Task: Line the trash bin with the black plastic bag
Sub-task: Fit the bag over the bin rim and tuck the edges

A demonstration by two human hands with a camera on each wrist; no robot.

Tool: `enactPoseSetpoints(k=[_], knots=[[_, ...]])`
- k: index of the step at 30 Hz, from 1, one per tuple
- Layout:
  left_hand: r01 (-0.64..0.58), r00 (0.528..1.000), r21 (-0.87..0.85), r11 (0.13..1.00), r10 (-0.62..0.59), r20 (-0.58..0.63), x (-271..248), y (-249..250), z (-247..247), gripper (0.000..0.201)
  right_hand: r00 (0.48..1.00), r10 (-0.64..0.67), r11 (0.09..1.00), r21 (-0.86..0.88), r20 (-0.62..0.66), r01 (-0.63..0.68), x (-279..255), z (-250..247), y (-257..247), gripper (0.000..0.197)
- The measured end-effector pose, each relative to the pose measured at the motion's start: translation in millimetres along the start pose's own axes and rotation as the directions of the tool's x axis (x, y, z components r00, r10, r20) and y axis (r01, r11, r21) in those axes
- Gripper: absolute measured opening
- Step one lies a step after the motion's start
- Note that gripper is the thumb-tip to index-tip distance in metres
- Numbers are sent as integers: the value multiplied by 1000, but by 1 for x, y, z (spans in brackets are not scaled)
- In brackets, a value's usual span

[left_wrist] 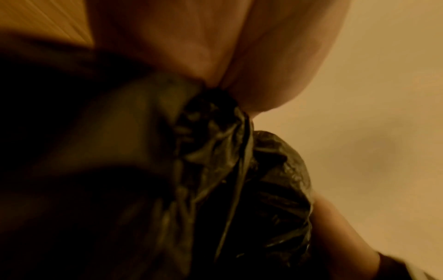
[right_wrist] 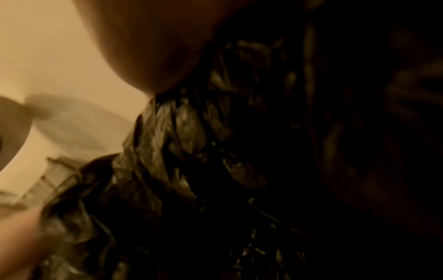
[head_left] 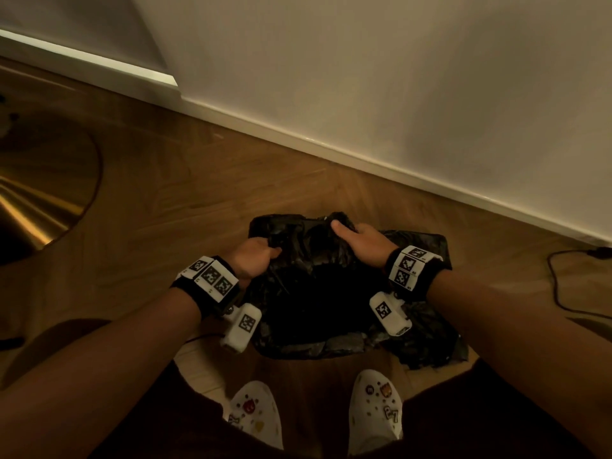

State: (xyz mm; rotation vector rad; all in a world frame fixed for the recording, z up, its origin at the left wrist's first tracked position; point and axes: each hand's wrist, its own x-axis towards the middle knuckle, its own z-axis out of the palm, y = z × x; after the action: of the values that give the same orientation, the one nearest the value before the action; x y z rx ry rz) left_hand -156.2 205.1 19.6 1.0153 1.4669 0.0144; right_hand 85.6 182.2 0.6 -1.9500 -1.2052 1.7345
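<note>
A crumpled black plastic bag (head_left: pixel 331 293) hangs spread between my hands above the wooden floor, its mouth a dark hollow in the middle. My left hand (head_left: pixel 256 255) grips the bag's left edge with curled fingers. In the left wrist view the fingers (left_wrist: pixel 191 47) pinch a gathered fold of the bag (left_wrist: pixel 215 151). My right hand (head_left: pixel 362 241) holds the far right edge, thumb on top and the other fingers hidden in the plastic. The right wrist view has the hand (right_wrist: pixel 155 47) against the bag (right_wrist: pixel 179 151). The trash bin does not show; the bag covers whatever is under it.
A pale wall with a white baseboard (head_left: pixel 364 160) runs diagonally close behind the bag. A round brass-coloured base (head_left: pixel 43 193) sits on the floor at left. A dark cable (head_left: pixel 559 286) lies at right. My white clogs (head_left: pixel 374 412) stand just below the bag.
</note>
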Motion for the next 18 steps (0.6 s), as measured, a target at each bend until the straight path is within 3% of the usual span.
enactPoseSetpoints(k=[2, 6, 8, 15, 18], knots=[[70, 998, -111, 991, -69, 9, -1, -3, 5, 28, 997, 71, 993, -101, 13, -69, -10, 3, -8, 74], [80, 996, -369, 926, -86, 2, -5, -3, 14, 35, 996, 69, 988, -139, 50, -61, -11, 8, -8, 78], [72, 997, -340, 938, -80, -10, -4, -4, 14, 35, 997, 57, 994, -101, 53, -52, -10, 7, -7, 73], [-21, 998, -186, 982, 32, 58, -2, -4, 19, 24, 992, -107, 969, -216, 65, 119, 1, 9, 12, 38], [-21, 991, -127, 992, 37, 126, 6, -10, 17, 22, 978, -172, 929, -311, 115, 200, -1, 10, 9, 56]])
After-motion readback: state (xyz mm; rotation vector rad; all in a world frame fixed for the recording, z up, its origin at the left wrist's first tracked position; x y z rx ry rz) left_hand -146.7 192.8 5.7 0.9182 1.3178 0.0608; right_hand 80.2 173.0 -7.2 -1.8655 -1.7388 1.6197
